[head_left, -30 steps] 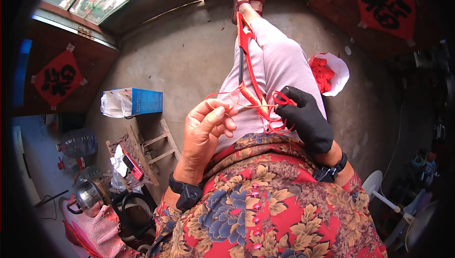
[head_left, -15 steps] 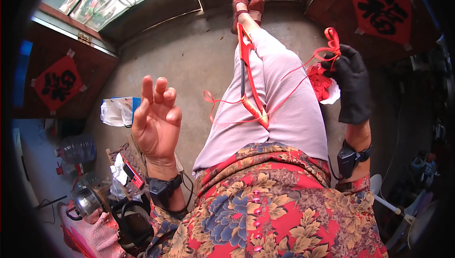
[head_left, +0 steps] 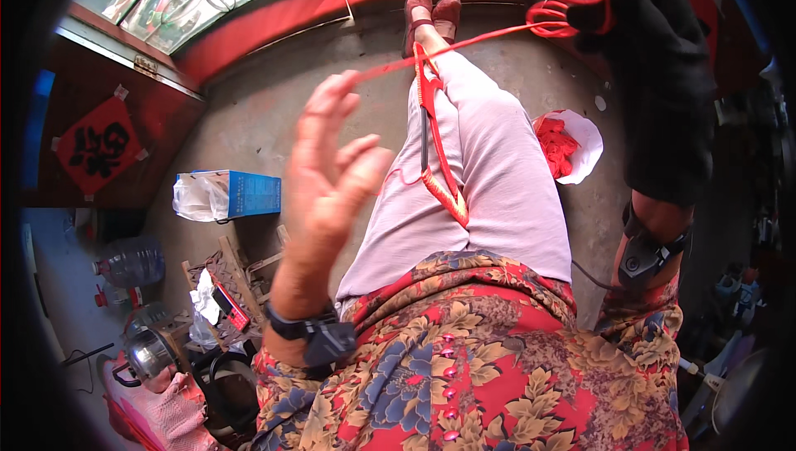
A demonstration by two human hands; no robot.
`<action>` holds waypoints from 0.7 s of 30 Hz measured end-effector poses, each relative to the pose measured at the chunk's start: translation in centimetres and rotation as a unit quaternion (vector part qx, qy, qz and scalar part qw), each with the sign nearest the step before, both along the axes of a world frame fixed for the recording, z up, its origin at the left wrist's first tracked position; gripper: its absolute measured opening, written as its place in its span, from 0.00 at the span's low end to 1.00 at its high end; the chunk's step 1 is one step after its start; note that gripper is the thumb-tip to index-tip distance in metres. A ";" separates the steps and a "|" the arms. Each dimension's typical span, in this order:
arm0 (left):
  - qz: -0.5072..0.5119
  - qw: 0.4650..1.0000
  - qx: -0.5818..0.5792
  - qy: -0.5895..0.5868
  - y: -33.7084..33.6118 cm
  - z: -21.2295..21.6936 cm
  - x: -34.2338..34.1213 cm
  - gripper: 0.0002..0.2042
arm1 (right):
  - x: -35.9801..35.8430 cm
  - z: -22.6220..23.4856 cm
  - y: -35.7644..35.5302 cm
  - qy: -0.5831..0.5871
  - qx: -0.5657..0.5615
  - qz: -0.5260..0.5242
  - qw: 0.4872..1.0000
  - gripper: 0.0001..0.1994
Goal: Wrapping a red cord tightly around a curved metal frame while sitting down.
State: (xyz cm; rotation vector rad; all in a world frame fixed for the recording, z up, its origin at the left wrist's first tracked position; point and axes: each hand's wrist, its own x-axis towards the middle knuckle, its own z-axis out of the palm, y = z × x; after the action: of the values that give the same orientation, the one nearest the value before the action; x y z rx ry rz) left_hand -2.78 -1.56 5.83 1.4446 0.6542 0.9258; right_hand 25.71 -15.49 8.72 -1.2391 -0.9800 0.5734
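A loose bundle of red ribbon (head_left: 554,18) hangs from my right hand (head_left: 655,61), which wears a black glove and is raised at the upper right, closed on it. One strand stretches down left to the fingertips of my left hand (head_left: 327,169); whether it passes behind or between them I cannot tell. That bare hand is slightly blurred, its fingers and thumb apart. On my lap lies a narrow triangular frame (head_left: 448,190), partly wrapped in red and orange ribbon, with a bare black length (head_left: 424,132) along one side. A broad red streak of ribbon (head_left: 274,24) blurs across the top.
Right of my legs stands a white container (head_left: 590,148) with red ribbon inside. A blue box (head_left: 255,193) with a plastic bag sits on the floor at left. Near my left elbow are a small wooden stool (head_left: 236,264), a red phone-like device (head_left: 232,308) and a metal pot (head_left: 155,360).
My right hand has risen with the ribbon, coming closer to the camera. My left hand has moved up and right to the strand. The ribbon now stretches between them.
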 end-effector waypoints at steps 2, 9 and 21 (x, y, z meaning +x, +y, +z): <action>-0.001 0.994 -0.096 -0.056 1.4 0.7 -1.6 0.22 | -0.1 -1.2 -0.7 -0.026 0.023 -0.005 0.999 0.14; -0.062 0.937 -0.345 0.012 -0.9 -10.0 1.0 0.15 | -7.6 -10.8 6.5 -0.110 -0.140 0.036 0.983 0.06; 0.058 0.979 -0.168 0.102 -1.0 -10.8 0.6 0.10 | -10.2 -10.6 4.3 -0.088 -0.206 0.080 0.971 0.15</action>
State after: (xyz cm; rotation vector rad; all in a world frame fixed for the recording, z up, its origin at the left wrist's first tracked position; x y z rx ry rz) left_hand -2.14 -2.61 -4.99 1.2157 1.0065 0.7174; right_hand 15.46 -11.17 -1.84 -1.6088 -1.1550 0.8341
